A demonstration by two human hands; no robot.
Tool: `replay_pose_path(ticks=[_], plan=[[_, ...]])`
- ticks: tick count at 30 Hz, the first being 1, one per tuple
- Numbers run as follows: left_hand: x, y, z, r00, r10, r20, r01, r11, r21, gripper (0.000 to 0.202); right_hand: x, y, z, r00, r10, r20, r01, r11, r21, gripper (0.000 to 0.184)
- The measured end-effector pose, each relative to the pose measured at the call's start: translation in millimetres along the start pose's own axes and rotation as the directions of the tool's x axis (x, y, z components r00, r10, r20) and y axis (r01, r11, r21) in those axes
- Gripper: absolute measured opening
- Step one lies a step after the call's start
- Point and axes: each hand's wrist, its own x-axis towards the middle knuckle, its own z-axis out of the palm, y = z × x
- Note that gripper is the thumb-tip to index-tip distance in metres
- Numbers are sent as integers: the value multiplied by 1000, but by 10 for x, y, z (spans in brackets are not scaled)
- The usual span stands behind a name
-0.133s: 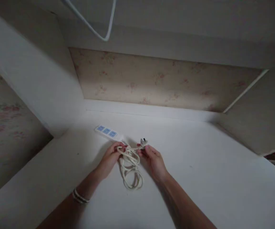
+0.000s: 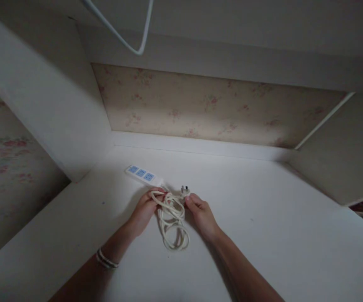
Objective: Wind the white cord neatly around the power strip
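A white power strip (image 2: 141, 175) with three blue socket panels lies on the white surface, just beyond my left hand. Its off-white cord (image 2: 173, 218) is looped into a loose bundle between my hands, and the lower loops hang toward me. My left hand (image 2: 145, 209) is closed on the upper left of the bundle. At the cord's other end, the plug (image 2: 185, 191) points its dark prongs away from me. My right hand (image 2: 202, 214) pinches this plug between thumb and fingers. The fingertips under the cord are partly hidden.
The white surface (image 2: 263, 218) runs back to a low white ledge (image 2: 200, 147) below floral wallpaper (image 2: 184, 107). White panels stand at the left (image 2: 58, 105) and right (image 2: 341, 155). A bent white rod (image 2: 140, 52) hangs at the top.
The plug in my right hand has shifted slightly left and turned, its prongs now more upright in view. My left hand has barely moved.
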Motion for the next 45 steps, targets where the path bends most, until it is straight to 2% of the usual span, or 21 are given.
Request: replay_pose_path(ticks=[3,9,15,20,25,33,35,38,42,45], plan=[[-26,16,13,1000,5,16,-5,1000,23,25,-17,24,11,996,-55,74,68,978,-195,25],[-32,5,45,999,15,49,-20,995,98,27,-61,1,13,989,-74,131,104,965,-242,26],[-23,11,73,998,62,28,-65,988,141,28,-57,-20,-5,994,-48,100,53,997,-52,33],[-18,-9,35,1000,20,-9,-19,998,63,26,-36,-2,12,999,23,32,-26,994,104,34],[-44,16,19,998,-4,61,2,999,37,25,-40,4,12,997,50,56,-59,982,178,32],[-46,26,51,987,40,159,-55,994,93,30,-68,-59,8,987,-61,146,79,990,-119,25],[-43,19,49,987,48,156,-66,991,113,33,-68,-59,15,990,-64,125,81,987,-137,22],[-55,34,57,988,49,148,-72,985,155,37,-62,-8,31,996,-82,31,86,980,-180,19],[-86,73,89,985,1,171,-42,971,236,39,-54,63,63,988,-112,-103,94,982,-163,37],[-104,101,118,979,-11,202,-48,957,285,39,-68,19,81,995,-99,-32,96,992,-80,47]])
